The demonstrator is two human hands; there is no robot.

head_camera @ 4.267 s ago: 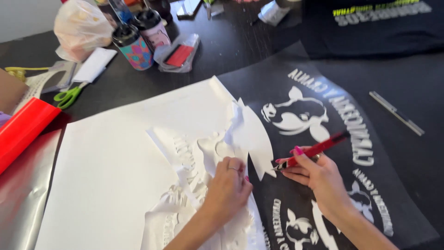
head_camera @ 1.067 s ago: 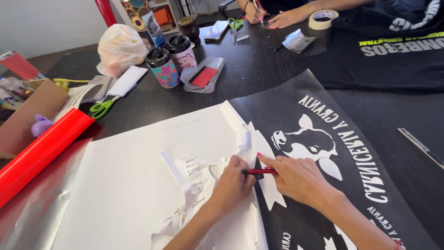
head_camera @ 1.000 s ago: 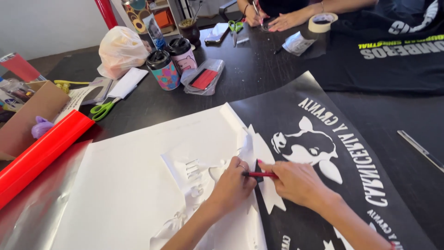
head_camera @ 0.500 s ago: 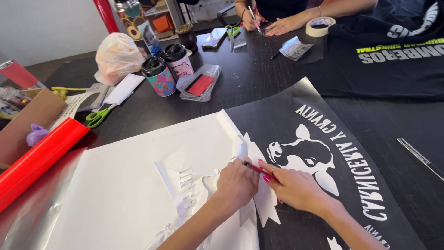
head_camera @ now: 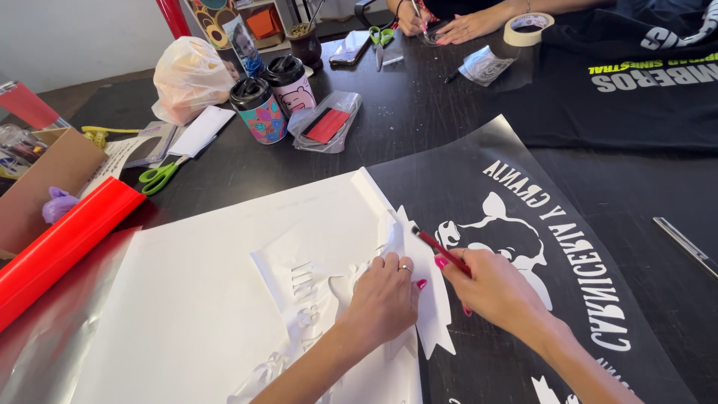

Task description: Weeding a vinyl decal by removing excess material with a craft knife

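A large white vinyl sheet (head_camera: 194, 299) lies on the dark table, partly peeled back from a clear film (head_camera: 568, 247) that carries a white animal design and lettering. My left hand (head_camera: 385, 295) presses flat on the peeled white vinyl near its torn edge. My right hand (head_camera: 490, 288) grips a thin red tool (head_camera: 437, 247), its tip pointing up-left at the white vinyl edge beside the animal design.
A red roll (head_camera: 63, 243) lies at the left by a cardboard box (head_camera: 45, 176). Green scissors (head_camera: 161, 176), two lidded cups (head_camera: 258, 108), a plastic bag (head_camera: 187, 75) and a black shirt (head_camera: 636, 82) sit farther back. Another person's hands (head_camera: 449, 26) work at the far edge near a tape roll (head_camera: 527, 26). A metal ruler (head_camera: 684, 243) lies right.
My right hand has drawn the red tool closer to the left hand and tilted it so its tip points up-left. The view has shifted slightly; my left hand stays on the vinyl.
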